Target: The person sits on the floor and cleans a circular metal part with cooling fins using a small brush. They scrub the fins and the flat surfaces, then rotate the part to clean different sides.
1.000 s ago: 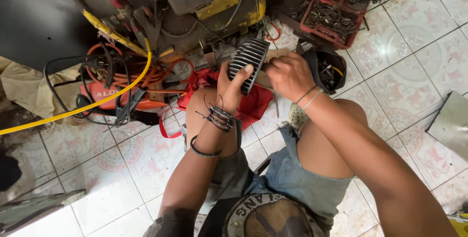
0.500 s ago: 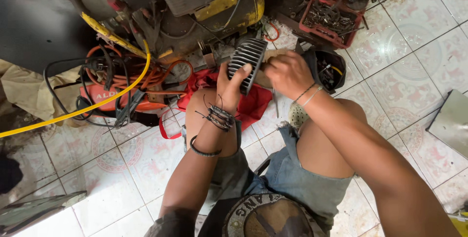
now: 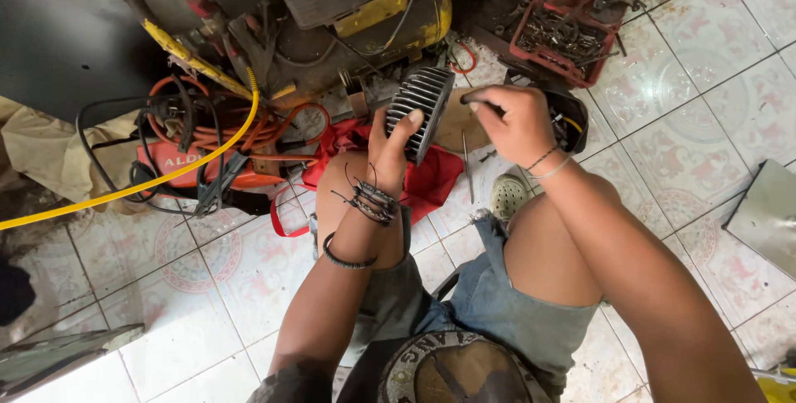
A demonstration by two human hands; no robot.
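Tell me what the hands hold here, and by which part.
The left hand grips the black finned metal part by its lower edge. The right hand pinches a thin tool at its handle end.

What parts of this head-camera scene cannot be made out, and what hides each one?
- Head view: the far face of the finned metal part, gripped by the left hand, is turned away.
- What the right hand pinches is hidden by its fingers.
- Contents of the red tray are too small and jumbled.
- The grey panel is cut off by the right edge.
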